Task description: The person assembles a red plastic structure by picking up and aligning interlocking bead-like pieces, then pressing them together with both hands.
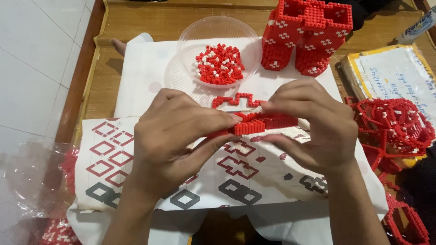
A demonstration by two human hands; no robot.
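Wooden bench is carrying a printed sheet; left hand and right hand are pinching a red brick strip from both ends, steadying it.

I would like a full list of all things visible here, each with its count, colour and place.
brick strip: one, red, held between both hands at centre
clear bowl: one, transparent, behind the hands
loose bricks: many, red and white, inside the bowl
brick tower: one, red with white marks, top centre
flat brick outline: one, red, on the paper behind the hands
instruction sheet: one, white with red and grey diagrams, under the hands
openwork brick pieces: several, red, right side
plastic bag: one, clear, lower left
left hand: one, gripping the strip
right hand: one, gripping the strip
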